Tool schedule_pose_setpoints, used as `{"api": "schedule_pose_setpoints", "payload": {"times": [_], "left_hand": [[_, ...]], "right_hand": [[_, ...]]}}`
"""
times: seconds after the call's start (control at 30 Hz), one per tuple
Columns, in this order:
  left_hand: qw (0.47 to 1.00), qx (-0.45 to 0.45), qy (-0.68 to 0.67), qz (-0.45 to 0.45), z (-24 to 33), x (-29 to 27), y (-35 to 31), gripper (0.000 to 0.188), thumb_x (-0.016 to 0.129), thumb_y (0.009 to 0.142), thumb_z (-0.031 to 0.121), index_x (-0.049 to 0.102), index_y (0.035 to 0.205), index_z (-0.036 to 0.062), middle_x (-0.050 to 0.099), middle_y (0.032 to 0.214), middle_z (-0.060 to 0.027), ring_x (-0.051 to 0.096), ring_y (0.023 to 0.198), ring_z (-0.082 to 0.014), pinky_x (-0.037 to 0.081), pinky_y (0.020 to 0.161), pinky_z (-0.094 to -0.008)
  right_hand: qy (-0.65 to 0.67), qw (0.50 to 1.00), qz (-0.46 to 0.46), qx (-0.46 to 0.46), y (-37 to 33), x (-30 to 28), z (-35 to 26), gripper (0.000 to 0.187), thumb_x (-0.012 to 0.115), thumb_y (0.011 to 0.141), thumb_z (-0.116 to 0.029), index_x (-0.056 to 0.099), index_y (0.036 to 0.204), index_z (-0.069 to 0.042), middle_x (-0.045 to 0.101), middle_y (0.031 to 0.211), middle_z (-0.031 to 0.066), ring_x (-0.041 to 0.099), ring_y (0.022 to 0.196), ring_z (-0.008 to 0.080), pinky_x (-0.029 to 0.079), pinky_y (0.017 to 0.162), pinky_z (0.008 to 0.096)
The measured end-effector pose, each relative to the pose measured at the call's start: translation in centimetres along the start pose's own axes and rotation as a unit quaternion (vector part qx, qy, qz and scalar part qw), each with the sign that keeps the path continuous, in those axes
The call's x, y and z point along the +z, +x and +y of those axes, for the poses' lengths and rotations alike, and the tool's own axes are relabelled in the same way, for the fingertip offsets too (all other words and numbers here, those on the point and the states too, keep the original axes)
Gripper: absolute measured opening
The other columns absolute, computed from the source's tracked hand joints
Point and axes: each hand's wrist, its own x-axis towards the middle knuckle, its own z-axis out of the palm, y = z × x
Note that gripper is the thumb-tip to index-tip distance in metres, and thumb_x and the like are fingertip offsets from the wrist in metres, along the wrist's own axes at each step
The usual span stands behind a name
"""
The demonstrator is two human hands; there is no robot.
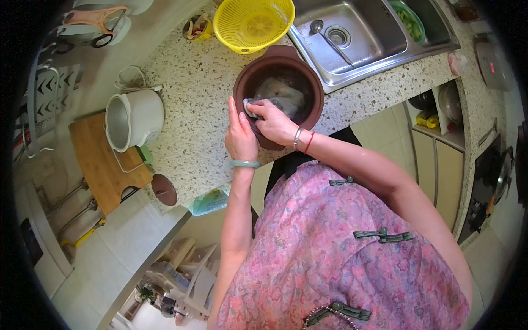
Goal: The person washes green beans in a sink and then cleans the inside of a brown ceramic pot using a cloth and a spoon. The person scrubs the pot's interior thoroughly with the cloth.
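A reddish-brown pot (pixel 316 89) with lug handles stands on the speckled counter (pixel 190 88) in front of me. Dark liquid fills part of it, and a pale, greyish wet lump (pixel 283 92) lies inside; its kind is unclear. My right hand (pixel 273 122) reaches over the near rim with its fingers closed on a limp grey piece (pixel 253 108) at the pot's left side. That piece looks continuous with the lump. My left hand (pixel 241 137) rests along the pot's outer left side, fingers stretched out, thumb near the right hand.
Beyond the pot sit a yellow colander (pixel 254 25) and a small yellow cup of scraps (pixel 198 27). The steel sink (pixel 379 49) at right holds a ladle (pixel 333 41). At left are a white cooker body (pixel 135 119), a wooden board (pixel 91 159) and a brown lid (pixel 164 190).
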Motion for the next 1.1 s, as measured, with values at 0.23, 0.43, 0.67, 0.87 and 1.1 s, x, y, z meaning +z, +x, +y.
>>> {"api": "schedule_pose_setpoints", "payload": {"times": [0.23,0.43,0.67,0.87,1.1], "left_hand": [[0.998,-0.033,0.034,-0.030,0.3,-0.2,-0.8,0.048,0.042,0.096,0.023,0.032,0.143,0.0182,0.064,0.104,-0.0215,0.064,0.080,-0.0388,0.048,0.066,-0.0458],[0.994,-0.037,-0.106,0.009,1.1,1.0,-3.3,0.043,0.045,0.097,0.020,0.032,0.135,0.0054,0.058,0.064,-0.0103,0.055,0.056,-0.0214,0.042,0.052,-0.0352],[0.994,-0.018,-0.110,0.007,-1.1,0.8,-2.3,0.041,0.048,0.097,0.029,0.039,0.130,0.0061,0.048,0.057,-0.0036,0.040,0.049,-0.0116,0.035,0.047,-0.0306],[0.999,0.035,0.030,0.008,0.0,-0.1,1.8,0.040,0.042,0.097,0.035,0.045,0.135,0.0222,0.064,0.075,-0.0188,0.060,0.065,-0.0384,0.044,0.055,-0.0471],[0.996,0.084,0.015,0.027,0.1,0.4,1.8,0.039,0.041,0.097,0.029,0.046,0.134,0.0197,0.065,0.084,-0.0212,0.061,0.068,-0.0417,0.045,0.056,-0.0493]], "right_hand": [[-0.011,0.991,0.083,0.102,3.7,0.7,-0.2,0.049,0.044,0.077,0.000,0.049,0.125,0.001,0.044,0.119,0.0313,0.045,0.112,0.0452,0.037,0.098,0.0426],[-0.221,0.956,-0.069,0.180,5.5,-1.2,0.8,0.041,0.049,0.077,-0.004,0.055,0.116,0.007,0.049,0.120,0.0326,0.051,0.111,0.0439,0.043,0.095,0.0402],[-0.281,0.935,-0.172,0.131,4.7,-3.1,2.0,0.030,0.055,0.080,-0.019,0.065,0.093,0.006,0.063,0.095,0.0273,0.062,0.094,0.0379,0.048,0.083,0.0426],[-0.110,0.988,-0.095,0.046,0.3,-2.7,-0.9,0.039,0.049,0.085,-0.011,0.054,0.122,0.001,0.058,0.115,0.0244,0.057,0.108,0.0345,0.044,0.093,0.0360],[-0.072,0.996,0.030,0.031,1.0,-1.4,-1.1,0.033,0.042,0.083,-0.006,0.057,0.111,0.002,0.059,0.102,0.0276,0.058,0.100,0.0400,0.045,0.087,0.0431]]}}
